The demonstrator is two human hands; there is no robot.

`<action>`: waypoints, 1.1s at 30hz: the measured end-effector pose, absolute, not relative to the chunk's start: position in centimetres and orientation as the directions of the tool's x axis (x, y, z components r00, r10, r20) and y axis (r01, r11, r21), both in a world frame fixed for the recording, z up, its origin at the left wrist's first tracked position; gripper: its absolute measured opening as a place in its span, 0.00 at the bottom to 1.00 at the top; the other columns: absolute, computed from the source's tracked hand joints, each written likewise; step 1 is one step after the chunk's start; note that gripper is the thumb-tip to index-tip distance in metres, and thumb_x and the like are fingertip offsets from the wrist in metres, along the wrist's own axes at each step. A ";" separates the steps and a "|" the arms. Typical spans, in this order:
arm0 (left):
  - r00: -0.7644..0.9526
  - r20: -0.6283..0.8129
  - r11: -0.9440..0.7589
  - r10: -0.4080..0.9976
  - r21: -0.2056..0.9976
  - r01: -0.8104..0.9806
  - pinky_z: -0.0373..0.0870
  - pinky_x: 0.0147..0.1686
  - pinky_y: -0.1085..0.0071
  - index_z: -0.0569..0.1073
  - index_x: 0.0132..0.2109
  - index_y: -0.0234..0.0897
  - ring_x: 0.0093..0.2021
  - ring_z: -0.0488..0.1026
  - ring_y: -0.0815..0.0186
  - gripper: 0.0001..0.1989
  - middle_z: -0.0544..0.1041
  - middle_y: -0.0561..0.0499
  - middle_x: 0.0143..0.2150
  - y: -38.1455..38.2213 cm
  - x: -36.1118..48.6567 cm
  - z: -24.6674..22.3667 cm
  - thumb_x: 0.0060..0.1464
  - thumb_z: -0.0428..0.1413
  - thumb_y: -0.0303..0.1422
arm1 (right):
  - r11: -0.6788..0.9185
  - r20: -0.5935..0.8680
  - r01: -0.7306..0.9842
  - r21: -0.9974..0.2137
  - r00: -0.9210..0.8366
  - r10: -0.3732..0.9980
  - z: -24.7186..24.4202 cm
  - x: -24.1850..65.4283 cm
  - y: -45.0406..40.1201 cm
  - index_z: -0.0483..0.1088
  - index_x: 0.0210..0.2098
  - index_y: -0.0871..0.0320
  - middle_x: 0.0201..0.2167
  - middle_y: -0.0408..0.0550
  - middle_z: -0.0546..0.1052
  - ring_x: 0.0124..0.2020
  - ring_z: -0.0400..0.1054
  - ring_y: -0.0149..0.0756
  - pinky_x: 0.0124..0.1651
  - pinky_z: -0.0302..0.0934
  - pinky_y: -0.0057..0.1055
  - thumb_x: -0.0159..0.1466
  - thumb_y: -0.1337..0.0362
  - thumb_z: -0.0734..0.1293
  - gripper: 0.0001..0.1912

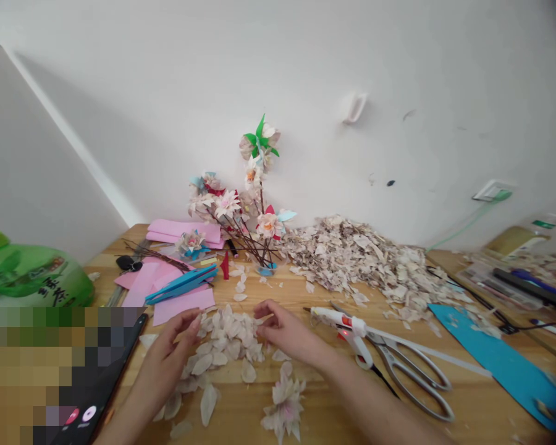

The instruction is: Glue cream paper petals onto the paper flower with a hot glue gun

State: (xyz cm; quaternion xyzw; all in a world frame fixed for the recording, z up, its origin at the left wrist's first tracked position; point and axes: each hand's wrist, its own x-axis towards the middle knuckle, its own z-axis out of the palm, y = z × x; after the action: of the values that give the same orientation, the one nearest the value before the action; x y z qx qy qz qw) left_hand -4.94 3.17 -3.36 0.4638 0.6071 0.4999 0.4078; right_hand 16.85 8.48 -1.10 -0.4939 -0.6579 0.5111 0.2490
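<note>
Between my hands lies a small heap of pale, dried petals [231,330] on the wooden table. My left hand [178,343] is at the heap's left edge, its fingers bent and apart. Across from it, my right hand [280,327] touches or nearly touches the heap's right edge, fingers curved and spread. Neither hand shows anything gripped. Nearer to me, below the right hand, sits a finished-looking petal flower [285,405] with a pinkish centre. Loose petals [208,403] are scattered in front of the heap.
To the right lie a white glue gun [340,318] with a red light and metal scissors [410,371]. Behind is a large petal pile [347,247] beside flowers on twigs [250,210]. Blue tweezers [183,284] rest on pink paper [141,287]. A phone [115,371] and green bottle [37,272] stand left.
</note>
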 end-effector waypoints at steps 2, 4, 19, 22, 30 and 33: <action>-0.244 -0.030 0.072 0.969 0.984 0.165 0.68 0.45 0.58 0.71 0.44 0.36 0.47 0.70 0.54 0.24 0.71 0.42 0.50 3.1 -4.9 -3.3 0.48 0.52 0.49 | -0.021 -0.187 0.393 -0.920 -0.390 0.901 -1.1 16.9 8.4 0.64 0.33 0.56 0.33 0.42 0.69 0.25 0.64 0.28 0.27 0.58 0.25 0.51 0.74 0.62 0.11; -0.252 -0.024 0.070 0.967 0.982 0.174 0.68 0.45 0.58 0.71 0.44 0.37 0.46 0.70 0.54 0.23 0.71 0.43 0.50 3.1 -4.9 -3.2 0.47 0.52 0.49 | -0.029 -0.194 0.390 -0.920 -0.390 0.900 -1.1 16.9 8.4 0.64 0.33 0.56 0.32 0.41 0.69 0.24 0.64 0.27 0.26 0.58 0.24 0.51 0.74 0.62 0.11; -0.051 0.084 -0.055 0.995 0.903 0.426 0.69 0.46 0.60 0.63 0.53 0.43 0.49 0.71 0.57 0.19 0.75 0.45 0.47 1.8 -3.7 -2.4 0.56 0.46 0.43 | 0.108 -0.092 0.478 -0.872 -0.375 0.922 -2.3 17.8 9.0 0.64 0.37 0.57 0.35 0.47 0.73 0.32 0.68 0.34 0.35 0.62 0.31 0.54 0.74 0.60 0.12; 0.169 0.103 -0.177 0.980 0.838 0.516 0.64 0.51 0.57 0.59 0.58 0.47 0.52 0.70 0.58 0.21 0.73 0.45 0.53 1.0 -3.1 -2.3 0.57 0.45 0.39 | 0.206 -0.039 0.482 -0.852 -0.449 0.893 -1.7 17.8 8.6 0.63 0.40 0.56 0.39 0.49 0.73 0.37 0.69 0.37 0.38 0.63 0.33 0.58 0.71 0.59 0.10; 0.204 0.084 -0.182 0.975 0.830 0.528 0.47 0.60 0.52 0.61 0.59 0.51 0.49 0.72 0.55 0.24 0.74 0.49 0.53 1.0 -3.2 -2.9 0.54 0.50 0.39 | 0.354 -0.022 0.501 -0.790 -0.600 0.800 -1.1 17.6 8.0 0.61 0.48 0.53 0.45 0.48 0.73 0.34 0.72 0.34 0.43 0.61 0.34 0.61 0.72 0.56 0.17; 0.076 0.100 -0.124 0.992 0.844 0.521 0.63 0.50 0.56 0.61 0.58 0.49 0.37 0.76 0.57 0.24 0.75 0.47 0.51 1.3 -3.6 -2.7 0.54 0.49 0.40 | 0.366 -0.005 0.535 -0.761 -0.569 0.822 -1.2 17.8 8.4 0.61 0.48 0.55 0.45 0.50 0.73 0.37 0.70 0.36 0.44 0.60 0.35 0.60 0.73 0.55 0.18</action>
State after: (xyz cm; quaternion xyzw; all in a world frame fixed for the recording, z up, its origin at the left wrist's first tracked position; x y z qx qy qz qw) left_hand -3.56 1.27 -2.71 0.6570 0.5759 0.3614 0.3257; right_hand 17.78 8.39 -1.22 -0.4222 -0.8038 0.3724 0.1924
